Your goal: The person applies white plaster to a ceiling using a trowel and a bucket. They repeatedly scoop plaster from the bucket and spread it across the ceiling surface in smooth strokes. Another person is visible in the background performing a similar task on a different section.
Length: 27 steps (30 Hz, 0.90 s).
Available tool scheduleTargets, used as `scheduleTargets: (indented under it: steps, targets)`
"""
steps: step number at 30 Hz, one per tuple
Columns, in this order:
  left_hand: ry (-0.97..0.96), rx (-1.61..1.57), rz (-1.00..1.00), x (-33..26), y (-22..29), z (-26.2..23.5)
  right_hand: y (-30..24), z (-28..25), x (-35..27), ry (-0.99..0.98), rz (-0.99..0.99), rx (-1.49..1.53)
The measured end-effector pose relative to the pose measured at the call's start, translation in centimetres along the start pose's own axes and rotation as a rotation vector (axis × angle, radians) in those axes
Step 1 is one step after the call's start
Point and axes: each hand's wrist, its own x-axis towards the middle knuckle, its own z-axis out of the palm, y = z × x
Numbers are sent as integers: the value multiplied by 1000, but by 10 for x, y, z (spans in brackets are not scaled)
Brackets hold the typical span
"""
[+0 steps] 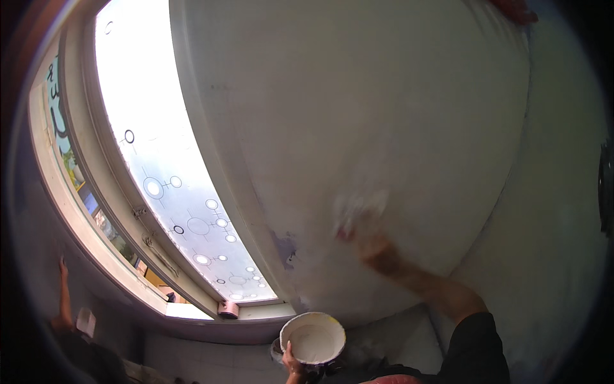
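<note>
My left hand (293,365) grips the rim of a round white bucket (333,322) at the bottom centre, thumb over the edge. Pale, whitish material lines the inside of the bucket. My right arm reaches up to the pale wall (384,115). My right hand (378,253), smeared by motion, is closed on a whitish tool (361,206) with a reddish part, held at the wall. Blur hides whether this tool is a brush or a scraper. Left of it, a darker, purplish patch (284,246) marks the wall.
A window (198,224) with circle-patterned frosted glass runs along the left; a small pink object (228,310) sits at its lower corner. Another person's arm (64,304) shows at the lower left, near a small pale object (86,322). A wall corner (502,205) bends down the right.
</note>
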Motion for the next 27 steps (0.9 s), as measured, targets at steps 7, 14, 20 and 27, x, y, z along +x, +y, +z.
scheduleTargets:
  steps: [7, 14, 20, 27]
  targets:
    - [-81, -47, -49, -6, 22, 22, -28, -43, -35, -309, 285, 677]
    - [-114, -203, -155, -28, 26, 30, 46, -37, -34, 57, 1273, 1625]
    - [-165, -190, -202, -25, 16, 16, 23, -51, -62, -112, 1302, 1616]
    - [-159, -23, -138, -30, 33, 47, -25, -76, -108, -648, 675, 1481]
